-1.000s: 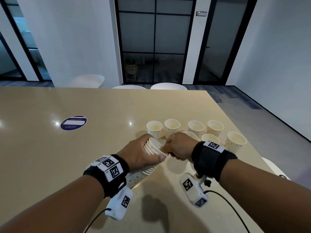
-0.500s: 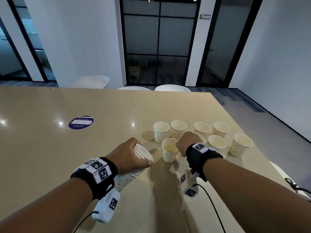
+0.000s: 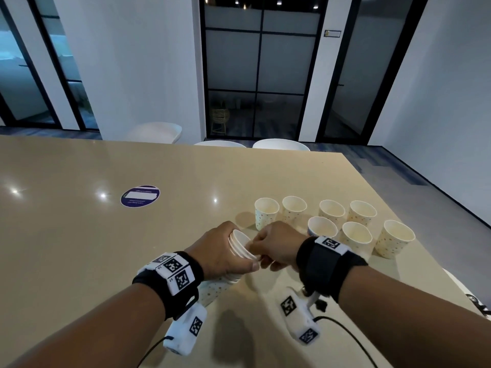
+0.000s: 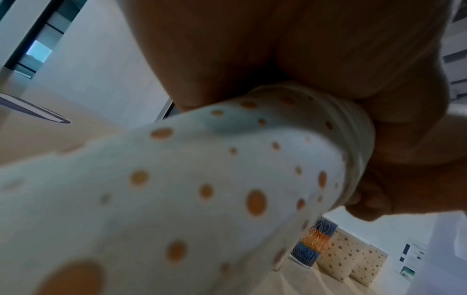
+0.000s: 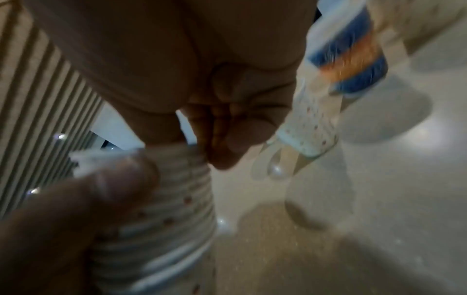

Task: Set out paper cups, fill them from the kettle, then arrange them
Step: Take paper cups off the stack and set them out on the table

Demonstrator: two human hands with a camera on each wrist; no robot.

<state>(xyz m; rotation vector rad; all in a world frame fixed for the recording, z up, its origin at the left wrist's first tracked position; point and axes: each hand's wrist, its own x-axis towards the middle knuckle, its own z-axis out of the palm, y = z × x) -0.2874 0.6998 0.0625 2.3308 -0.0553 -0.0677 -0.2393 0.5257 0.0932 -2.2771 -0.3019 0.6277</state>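
Note:
My left hand [image 3: 220,251] grips a tilted stack of dotted paper cups [image 3: 240,247], mouth turned to the right, above the beige table [image 3: 79,248]. The left wrist view shows the stack [image 4: 202,179] close up, held under my palm. My right hand [image 3: 273,245] meets the stack's mouth and pinches the rim of the top cup. In the right wrist view its fingers [image 5: 227,129] curl at the stacked rims [image 5: 164,219]. Several single cups [image 3: 332,212] stand upright in two rows just beyond my right hand. One of them is blue and orange [image 5: 351,55]. No kettle is in view.
A round purple sticker [image 3: 140,196] lies on the table to the far left. White chairs [image 3: 280,144] stand past the far edge. The table's right edge [image 3: 414,235] runs close behind the rightmost cup [image 3: 395,241]. Cables hang from both wrist cameras.
Half a second ago my right hand was putting a single cup down by the rows. It has come back left to the stack and now pinches the top rim. The stack stayed in my left hand.

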